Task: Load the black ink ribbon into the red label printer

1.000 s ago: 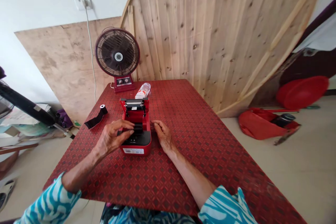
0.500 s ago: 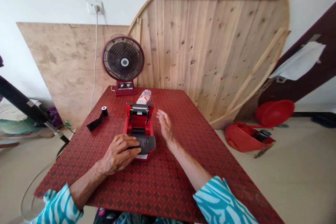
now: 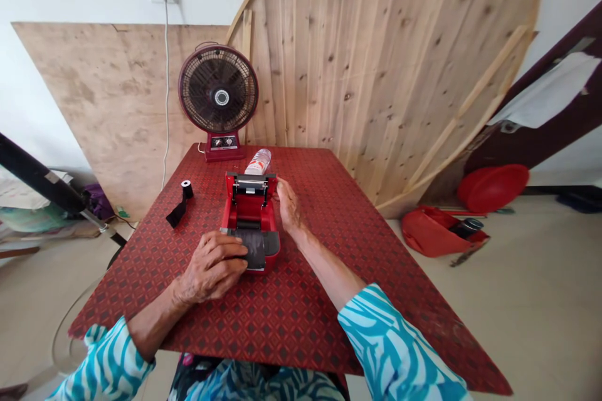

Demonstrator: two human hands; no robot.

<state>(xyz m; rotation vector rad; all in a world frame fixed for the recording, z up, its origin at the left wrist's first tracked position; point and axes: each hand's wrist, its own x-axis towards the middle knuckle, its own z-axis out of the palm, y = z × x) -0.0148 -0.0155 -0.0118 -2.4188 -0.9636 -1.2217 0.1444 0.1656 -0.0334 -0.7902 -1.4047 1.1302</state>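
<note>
A small red label printer (image 3: 250, 202) stands on the table with its lid (image 3: 251, 182) raised. A dark strip of ribbon (image 3: 255, 247) is drawn out over the printer's front. My left hand (image 3: 217, 263) is closed on the left side of that ribbon, fingertips pressing it near the front. My right hand (image 3: 290, 203) is at the raised lid's right edge, fingers bent against it; the thumb is mostly hidden. Further left on the table lies a roll of black ribbon (image 3: 187, 188) with its loose end trailing toward me.
A clear bottle (image 3: 258, 161) lies behind the printer. A dark red fan (image 3: 221, 98) stands at the back of the patterned table (image 3: 324, 301). Wooden boards (image 3: 348, 75) lean on the wall. A black pole (image 3: 42, 178) is at left; a red bag (image 3: 423, 235) lies on the floor at right.
My right hand has moved from beside the printer onto the right edge of its raised lid. My left hand stays at the ribbon. The view has tilted slightly down.
</note>
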